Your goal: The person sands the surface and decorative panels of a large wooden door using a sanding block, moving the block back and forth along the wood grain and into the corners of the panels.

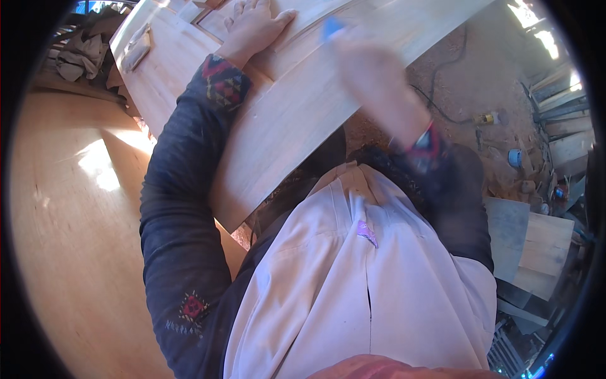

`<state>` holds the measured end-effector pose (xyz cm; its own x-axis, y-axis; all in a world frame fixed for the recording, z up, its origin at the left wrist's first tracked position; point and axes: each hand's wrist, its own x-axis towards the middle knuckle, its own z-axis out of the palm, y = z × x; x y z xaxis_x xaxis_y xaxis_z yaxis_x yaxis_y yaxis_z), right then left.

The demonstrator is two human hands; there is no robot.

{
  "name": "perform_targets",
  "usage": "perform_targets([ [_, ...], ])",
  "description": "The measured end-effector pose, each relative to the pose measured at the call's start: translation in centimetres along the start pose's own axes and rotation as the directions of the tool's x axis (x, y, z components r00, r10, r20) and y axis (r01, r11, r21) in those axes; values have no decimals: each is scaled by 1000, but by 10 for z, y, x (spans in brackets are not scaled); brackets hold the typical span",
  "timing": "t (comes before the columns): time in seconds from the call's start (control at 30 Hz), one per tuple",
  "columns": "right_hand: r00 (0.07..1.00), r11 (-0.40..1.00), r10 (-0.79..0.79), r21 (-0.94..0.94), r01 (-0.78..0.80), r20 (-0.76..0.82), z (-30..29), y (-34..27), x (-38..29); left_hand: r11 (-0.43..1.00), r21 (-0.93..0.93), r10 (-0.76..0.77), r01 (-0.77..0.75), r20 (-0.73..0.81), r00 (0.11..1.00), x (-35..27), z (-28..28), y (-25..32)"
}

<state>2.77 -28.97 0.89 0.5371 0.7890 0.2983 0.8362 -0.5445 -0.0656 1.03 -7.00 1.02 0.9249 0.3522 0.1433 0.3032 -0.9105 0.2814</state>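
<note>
My left hand lies palm down on a pale wooden panel with framed, recessed sections, like a door. Its fingers are spread and hold nothing. Over the right part of the same panel, my right hand is smeared by motion blur. A small blue object shows at its fingers, apparently gripped; blur hides what it is and whether it touches the wood. Near the panel's far left edge rests a folded, pale piece of cloth or paper.
A large plywood sheet fills the left side. On the dusty floor to the right are a black cord, a yellow power tool or plug and a blue-and-white roll. Board offcuts and stacked timber line the right edge.
</note>
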Motion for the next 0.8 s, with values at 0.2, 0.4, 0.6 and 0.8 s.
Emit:
perform_targets([
  [0.2, 913, 941, -309, -228, 251, -266, 4, -57, -16, 1000, 11, 28, -27, -89, 996, 2, 13, -8],
  [0.4, 954, 976, -176, -169, 137, -242, 6, 0, 6, 996, -56, 61, -64, -68, 996, 1, 8, 2],
  [0.6, 898, 959, -277, -42, 280, -341, 12, -45, -18, 999, -35, 22, -23, -35, 999, -2, 2, 1],
  [0.8, 839, 925, -373, -93, 368, -397, -6, -82, -42, 1000, 0, 1, -1, -83, 997, 2, 13, -5],
])
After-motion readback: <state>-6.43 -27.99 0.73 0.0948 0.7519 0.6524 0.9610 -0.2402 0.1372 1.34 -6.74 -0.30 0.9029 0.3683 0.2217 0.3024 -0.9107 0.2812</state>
